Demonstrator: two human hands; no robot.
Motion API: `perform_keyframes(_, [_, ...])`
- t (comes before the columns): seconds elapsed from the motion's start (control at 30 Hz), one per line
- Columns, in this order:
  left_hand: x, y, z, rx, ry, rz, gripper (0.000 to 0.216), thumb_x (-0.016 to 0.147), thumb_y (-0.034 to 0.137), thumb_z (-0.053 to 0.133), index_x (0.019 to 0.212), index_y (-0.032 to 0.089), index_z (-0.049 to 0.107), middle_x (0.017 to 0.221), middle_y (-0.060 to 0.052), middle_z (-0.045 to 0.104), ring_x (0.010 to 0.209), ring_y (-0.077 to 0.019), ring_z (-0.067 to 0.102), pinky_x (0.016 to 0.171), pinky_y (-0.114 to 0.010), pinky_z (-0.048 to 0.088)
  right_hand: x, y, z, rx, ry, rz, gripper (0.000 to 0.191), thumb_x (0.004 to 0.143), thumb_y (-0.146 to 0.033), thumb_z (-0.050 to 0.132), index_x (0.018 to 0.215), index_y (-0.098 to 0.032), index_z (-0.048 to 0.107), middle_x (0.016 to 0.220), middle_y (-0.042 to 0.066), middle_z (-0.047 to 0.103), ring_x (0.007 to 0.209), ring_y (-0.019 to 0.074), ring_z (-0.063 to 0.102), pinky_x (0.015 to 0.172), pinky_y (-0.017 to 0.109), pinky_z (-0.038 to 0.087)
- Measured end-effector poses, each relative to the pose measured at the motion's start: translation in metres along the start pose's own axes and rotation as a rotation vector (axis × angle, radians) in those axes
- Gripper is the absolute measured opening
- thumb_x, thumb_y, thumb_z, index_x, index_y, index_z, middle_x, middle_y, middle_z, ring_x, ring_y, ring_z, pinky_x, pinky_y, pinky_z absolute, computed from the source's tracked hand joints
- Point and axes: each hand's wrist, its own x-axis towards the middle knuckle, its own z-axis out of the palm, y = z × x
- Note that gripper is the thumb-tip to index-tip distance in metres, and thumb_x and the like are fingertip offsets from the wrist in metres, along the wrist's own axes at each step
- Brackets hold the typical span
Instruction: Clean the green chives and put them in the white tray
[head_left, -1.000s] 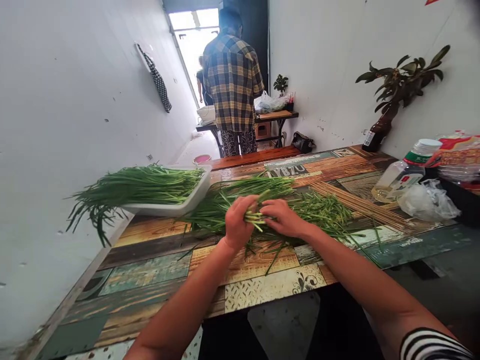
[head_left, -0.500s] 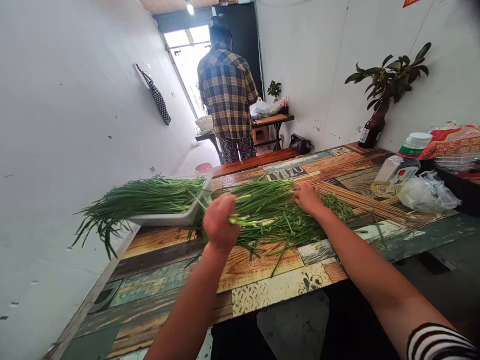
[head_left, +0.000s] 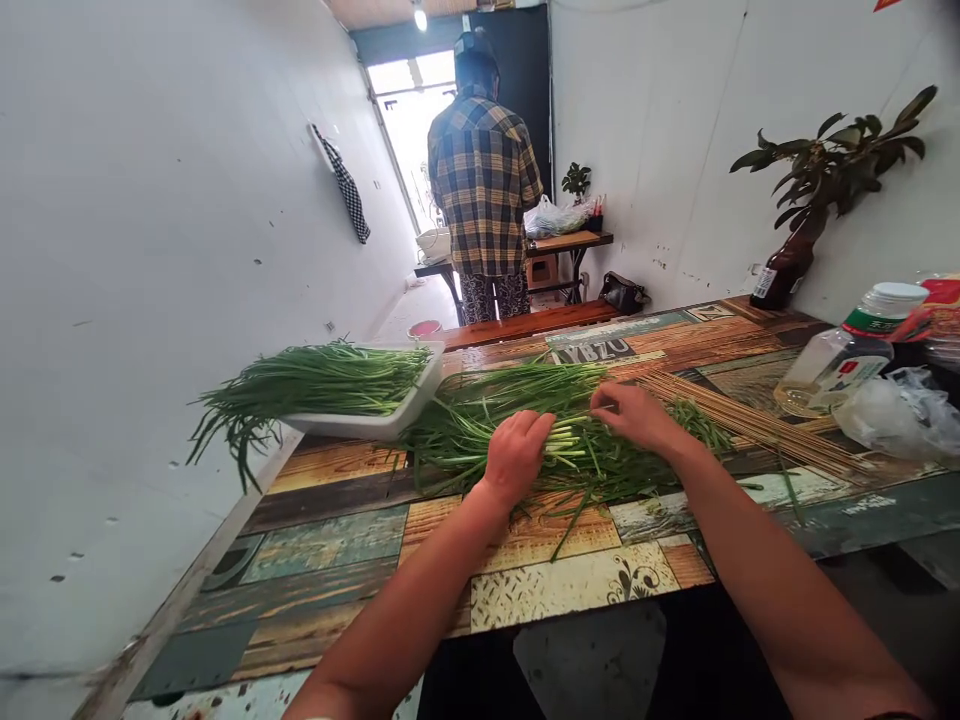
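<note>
My left hand [head_left: 517, 455] is closed round a bunch of garlic chives [head_left: 566, 440], whose pale stem ends poke out to the right while the green leaves trail left. Just right of those ends, my right hand [head_left: 637, 418] has its thumb and fingers drawn together in a pinch; what lies between the tips is too small to tell. More chives [head_left: 517, 380] are spread on the table behind both hands, and loose trimmed bits lie under and around them. A white tray [head_left: 420, 400] at the left holds a thick pile of chives [head_left: 330, 380], leaves hanging over its left side.
Thin wooden skewers [head_left: 772, 430] lie right of my right hand. Beyond them are a plastic bottle [head_left: 847, 350], a crumpled clear bag [head_left: 900, 410] and a brown bottle [head_left: 784, 270] holding a plant. A person in a plaid shirt [head_left: 480, 190] stands at a far table, back turned.
My left hand has moved right with its chives, bringing the stem ends close to my right hand. The right hand's fingers have lifted and drawn together. The view has shifted slightly left.
</note>
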Motion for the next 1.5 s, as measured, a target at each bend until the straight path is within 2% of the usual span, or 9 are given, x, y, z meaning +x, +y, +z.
perform_keyframes(0.17, [-0.001, 0.001, 0.001, -0.255, 0.119, -0.021, 0.036, 0.082, 0.008, 0.044, 0.115, 0.018, 0.056, 0.118, -0.009, 0.059, 0.109, -0.0185, 0.054, 0.096, -0.032, 0.044, -0.007, -0.032, 0.000, 0.420, -0.013, -0.068, 0.018, 0.079, -0.037, 0.061, 0.079, -0.018, 0.060, 0.076, 0.001, 0.062, 0.070, 0.0143, 0.057, 0.065, 0.025, 0.045])
perform_keyframes(0.27, [-0.002, 0.005, 0.002, -0.376, 0.142, 0.042, 0.034, 0.085, 0.013, 0.044, 0.116, 0.019, 0.055, 0.114, -0.008, 0.062, 0.103, -0.0178, 0.057, 0.092, -0.033, 0.046, -0.009, -0.038, 0.000, 0.527, -0.037, -0.057, 0.022, 0.079, -0.040, 0.062, 0.081, -0.018, 0.061, 0.076, 0.002, 0.062, 0.068, 0.0136, 0.056, 0.061, 0.025, 0.045])
perform_keyframes(0.5, [0.002, 0.015, -0.005, -0.351, 0.169, 0.013, 0.031, 0.082, 0.011, 0.043, 0.106, 0.018, 0.063, 0.092, -0.007, 0.065, 0.085, -0.0189, 0.056, 0.078, -0.032, 0.046, -0.007, -0.038, 0.009, 0.576, -0.029, -0.016, 0.023, 0.075, -0.040, 0.067, 0.078, -0.018, 0.063, 0.076, 0.003, 0.064, 0.068, 0.0141, 0.057, 0.063, 0.026, 0.046])
perform_keyframes(0.63, [0.004, 0.011, -0.004, -0.402, 0.188, -0.076, 0.027, 0.078, 0.007, 0.046, 0.093, 0.018, 0.066, 0.086, -0.005, 0.064, 0.082, -0.0180, 0.055, 0.076, -0.030, 0.046, 0.001, -0.015, 0.008, 0.560, 0.186, 0.110, 0.028, 0.074, -0.045, 0.065, 0.078, -0.017, 0.063, 0.073, 0.004, 0.064, 0.066, 0.0150, 0.058, 0.063, 0.027, 0.047])
perform_keyframes(0.77, [0.006, 0.006, 0.002, -0.505, 0.174, -0.161, 0.024, 0.077, 0.005, 0.048, 0.085, 0.017, 0.067, 0.079, -0.004, 0.064, 0.077, -0.0163, 0.056, 0.072, -0.027, 0.045, 0.006, 0.000, -0.004, 0.230, 0.339, 0.139, 0.026, 0.073, -0.044, 0.062, 0.067, -0.018, 0.066, 0.076, 0.006, 0.066, 0.075, 0.0203, 0.059, 0.070, 0.032, 0.047])
perform_keyframes(0.87, [0.007, 0.005, 0.003, -0.527, 0.173, -0.159, 0.021, 0.078, 0.007, 0.049, 0.082, 0.017, 0.067, 0.076, -0.003, 0.064, 0.075, -0.0158, 0.055, 0.070, -0.026, 0.045, 0.003, -0.016, -0.006, 0.202, 0.231, 0.077, 0.030, 0.077, -0.043, 0.054, 0.067, -0.019, 0.068, 0.082, 0.007, 0.067, 0.077, 0.0200, 0.059, 0.069, 0.031, 0.046])
perform_keyframes(1.0, [0.007, 0.005, 0.003, -0.522, 0.155, -0.153, 0.020, 0.078, 0.008, 0.050, 0.080, 0.018, 0.067, 0.075, -0.003, 0.064, 0.074, -0.0155, 0.055, 0.071, -0.026, 0.044, -0.002, -0.041, 0.010, 0.468, -0.017, 0.084, 0.030, 0.074, -0.045, 0.059, 0.078, -0.017, 0.069, 0.065, 0.002, 0.063, 0.059, 0.0140, 0.053, 0.055, 0.025, 0.041])
perform_keyframes(1.23, [0.010, 0.003, 0.000, -0.518, 0.103, -0.167, 0.017, 0.081, 0.013, 0.051, 0.070, 0.017, 0.063, 0.067, -0.002, 0.059, 0.067, -0.0140, 0.052, 0.065, -0.025, 0.041, 0.006, -0.013, 0.011, 0.751, 0.317, 0.286, 0.037, 0.068, -0.052, 0.068, 0.059, -0.018, 0.057, 0.051, -0.002, 0.051, 0.046, 0.0084, 0.041, 0.045, 0.023, 0.033])
perform_keyframes(1.5, [0.012, 0.002, -0.002, -0.578, 0.037, -0.259, 0.027, 0.087, 0.031, 0.052, 0.068, 0.016, 0.063, 0.064, 0.000, 0.058, 0.063, -0.0113, 0.050, 0.062, -0.023, 0.037, 0.000, -0.047, 0.023, 0.640, 0.130, 0.169, 0.036, 0.065, -0.052, 0.069, 0.060, -0.018, 0.059, 0.053, -0.002, 0.052, 0.048, 0.0087, 0.040, 0.046, 0.023, 0.031])
